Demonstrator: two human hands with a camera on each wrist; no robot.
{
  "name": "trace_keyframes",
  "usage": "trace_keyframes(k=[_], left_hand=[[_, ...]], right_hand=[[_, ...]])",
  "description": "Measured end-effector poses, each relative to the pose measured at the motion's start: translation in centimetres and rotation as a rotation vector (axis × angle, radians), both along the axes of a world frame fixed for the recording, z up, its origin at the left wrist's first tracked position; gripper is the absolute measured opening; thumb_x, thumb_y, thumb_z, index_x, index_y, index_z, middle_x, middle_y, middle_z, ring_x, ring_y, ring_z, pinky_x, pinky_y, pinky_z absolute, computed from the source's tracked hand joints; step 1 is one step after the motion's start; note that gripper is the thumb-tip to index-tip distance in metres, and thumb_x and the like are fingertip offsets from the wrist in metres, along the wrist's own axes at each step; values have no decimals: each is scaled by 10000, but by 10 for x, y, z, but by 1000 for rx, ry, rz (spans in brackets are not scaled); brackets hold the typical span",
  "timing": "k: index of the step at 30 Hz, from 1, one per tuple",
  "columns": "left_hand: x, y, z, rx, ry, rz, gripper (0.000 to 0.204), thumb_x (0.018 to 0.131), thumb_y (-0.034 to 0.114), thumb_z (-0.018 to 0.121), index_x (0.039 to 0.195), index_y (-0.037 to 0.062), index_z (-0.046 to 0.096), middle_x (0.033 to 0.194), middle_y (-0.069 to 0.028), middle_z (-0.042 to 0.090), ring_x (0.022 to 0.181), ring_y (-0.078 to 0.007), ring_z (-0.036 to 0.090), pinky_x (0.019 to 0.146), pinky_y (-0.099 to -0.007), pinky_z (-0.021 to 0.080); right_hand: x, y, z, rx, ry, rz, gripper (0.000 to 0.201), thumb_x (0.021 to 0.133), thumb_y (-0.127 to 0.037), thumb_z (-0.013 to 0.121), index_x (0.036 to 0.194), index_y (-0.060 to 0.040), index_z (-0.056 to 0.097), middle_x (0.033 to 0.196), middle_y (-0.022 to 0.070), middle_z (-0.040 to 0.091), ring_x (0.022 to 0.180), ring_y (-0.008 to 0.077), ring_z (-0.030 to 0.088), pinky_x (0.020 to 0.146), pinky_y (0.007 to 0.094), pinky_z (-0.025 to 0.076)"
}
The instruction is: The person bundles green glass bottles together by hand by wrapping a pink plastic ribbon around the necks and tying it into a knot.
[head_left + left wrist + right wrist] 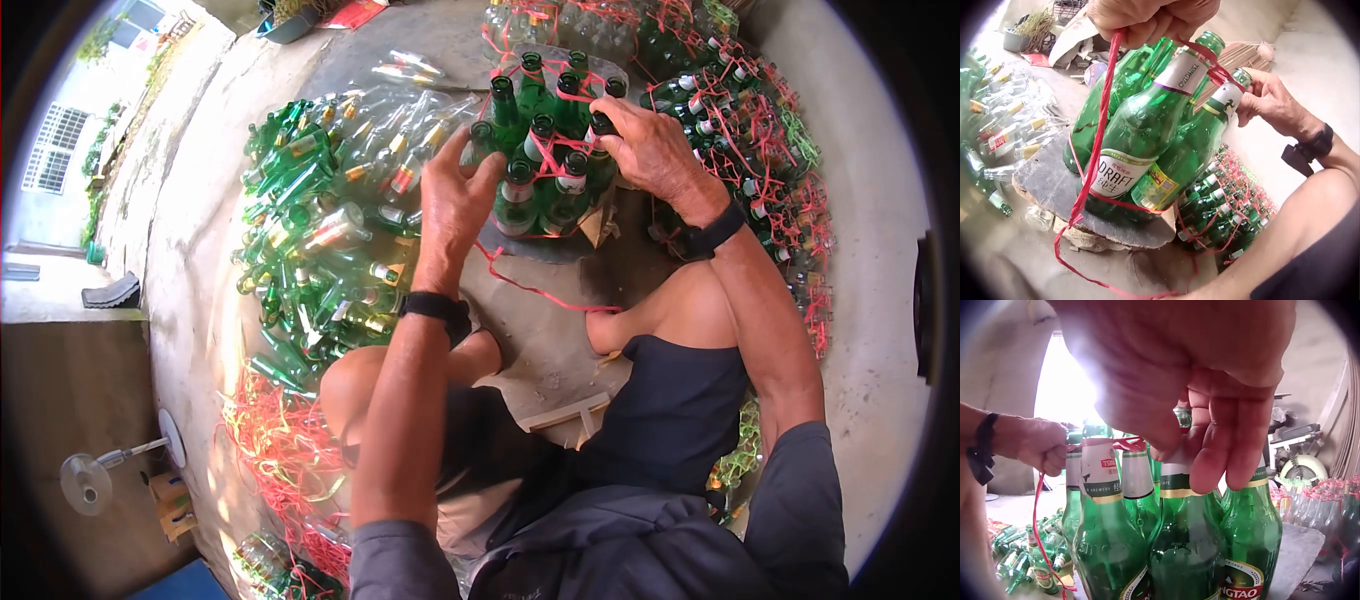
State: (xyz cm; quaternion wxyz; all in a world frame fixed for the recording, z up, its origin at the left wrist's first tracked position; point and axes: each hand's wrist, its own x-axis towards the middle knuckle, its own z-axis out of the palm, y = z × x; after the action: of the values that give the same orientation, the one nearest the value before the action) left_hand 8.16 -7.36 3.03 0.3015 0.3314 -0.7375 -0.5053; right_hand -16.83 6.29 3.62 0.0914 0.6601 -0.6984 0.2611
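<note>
Left hand [455,205] was clenched on the red string [1099,140], pulling it taut at the 9 o'clock side of the green bottle cluster [545,150]. Right hand [650,145] sat at the cluster's 3 o'clock, fingers [1222,444] curled over the bottle necks and pinching the string there. The cluster stood upright on a dark slab [1041,187], string wrapped round the necks and bodies. Loose bottle pile [320,220] lay at 9 o'clock of the slab, tied bundles [760,130] at 2 o'clock.
</note>
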Motion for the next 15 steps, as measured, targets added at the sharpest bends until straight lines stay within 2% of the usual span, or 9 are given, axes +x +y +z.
trace_keyframes(k=[4, 5, 6, 8, 9, 10, 12, 14, 15], left_hand=[[-5, 25, -6, 46, 137, 115, 574, 963, 203, 727, 1461, -43, 584, 867, -72, 777, 735, -48, 609, 635, -246, 490], [-4, 34, -6, 67, 106, 159, 582, 962, 193, 737, 1452, -72, 569, 786, -34, 755, 692, -27, 571, 594, -235, 458], [-5, 41, -8, 68, 104, 160, 582, 962, 193, 737, 1452, -72, 569, 786, -34, 755, 692, -27, 571, 594, -235, 458], [-7, 52, -9, 104, 160, 205, 594, 958, 174, 747, 1443, -108, 551, 712, 6, 718, 664, -15, 555, 574, -228, 441], [-7, 56, -7, 105, 136, 202, 598, 962, 168, 748, 1433, -136, 539, 690, 13, 705, 657, -11, 548, 563, -229, 435], [-8, 58, -9, 105, 135, 205, 598, 962, 168, 748, 1433, -136, 539, 690, 13, 705, 657, -11, 548, 563, -229, 435], [-10, 60, -13, 40, 128, 247, 603, 963, 171, 750, 1430, -144, 536, 689, 7, 706, 649, -10, 544, 552, -232, 428], [-9, 57, -14, 84, 157, 240, 616, 960, 180, 751, 1429, -151, 530, 704, -26, 732, 643, -21, 565, 554, -244, 446], [-8, 57, -12, 62, 124, 229, 577, 960, 167, 753, 1403, -131, 536, 731, -89, 744, 652, -76, 624, 582, -284, 486]], right_hand=[[-7, -11, -4, -12, 58, -2, 400, 914, -112, 714, 1298, -102, 604, 1194, 142, 722, 961, 429, 704, 795, 522, 582], [-9, -16, -5, -50, 73, 23, 405, 915, -93, 703, 1307, -104, 603, 1208, 143, 719, 960, 428, 705, 793, 524, 582], [-8, -21, -4, -88, 88, 50, 411, 917, -74, 693, 1316, -105, 602, 1223, 144, 715, 959, 427, 706, 790, 526, 582], [-8, -30, -3, -79, 80, 40, 430, 917, -43, 674, 1337, -107, 607, 1224, 146, 711, 975, 421, 705, 806, 521, 583], [-8, -34, 0, -7, 66, 13, 462, 908, -22, 671, 1359, -100, 604, 1254, 153, 705, 1038, 422, 693, 852, 509, 584], [-8, -37, 2, 65, 54, -14, 494, 899, -1, 668, 1380, -93, 602, 1285, 160, 699, 1101, 424, 680, 898, 498, 584], [-7, -39, 3, 49, 44, -1, 481, 902, 2, 654, 1371, -98, 611, 1265, 157, 699, 1090, 423, 681, 904, 502, 579], [-13, -40, -3, 3, 42, -1, 493, 912, -65, 698, 1388, -173, 634, 1240, 111, 722, 1098, 396, 689, 897, 506, 584], [-15, -40, -7, 5, 45, 2, 493, 912, -65, 698, 1388, -173, 634, 1240, 111, 722, 1098, 396, 689, 897, 506, 584]])
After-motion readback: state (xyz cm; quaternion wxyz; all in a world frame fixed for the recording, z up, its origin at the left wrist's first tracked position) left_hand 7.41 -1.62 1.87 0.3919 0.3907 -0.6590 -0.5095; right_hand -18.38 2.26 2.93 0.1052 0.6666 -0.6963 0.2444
